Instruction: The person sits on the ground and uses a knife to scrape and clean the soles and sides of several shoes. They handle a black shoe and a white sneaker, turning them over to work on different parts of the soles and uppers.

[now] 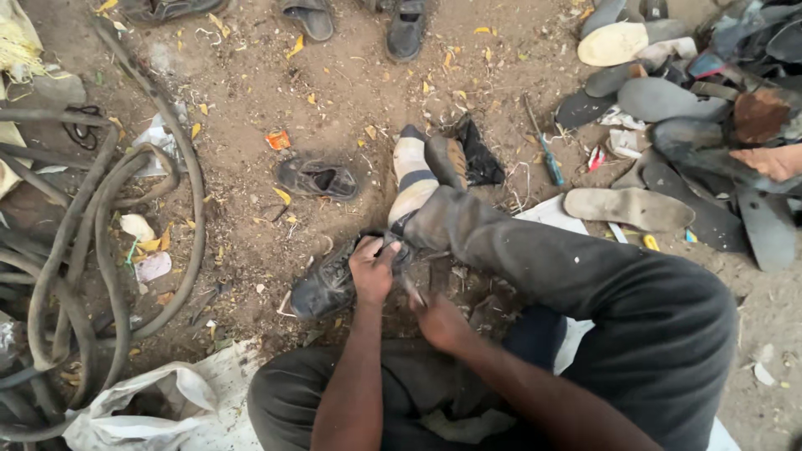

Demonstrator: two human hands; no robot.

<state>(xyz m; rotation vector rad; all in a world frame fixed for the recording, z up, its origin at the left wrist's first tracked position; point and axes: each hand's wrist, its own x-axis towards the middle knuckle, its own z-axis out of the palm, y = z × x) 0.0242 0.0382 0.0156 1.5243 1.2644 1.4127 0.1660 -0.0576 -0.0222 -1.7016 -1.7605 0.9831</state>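
Note:
I sit on dirt ground with my right leg stretched forward in grey trousers and a striped sock (413, 174). A worn black shoe (327, 282) lies on the ground under my leg. My left hand (373, 267) is closed on the shoe's upper near its opening. My right hand (440, 321) is just right of it, low by my knee, fingers closed around a small thin tool whose tip points toward the shoe; the tool is mostly hidden.
Another black shoe (318, 178) lies farther ahead. A pile of loose soles (660, 100) fills the upper right, where another person's hand (770, 160) reaches in. A blue-handled screwdriver (548, 160) lies nearby. Thick hoses (100, 242) coil at left; a white sack (142, 409) sits at lower left.

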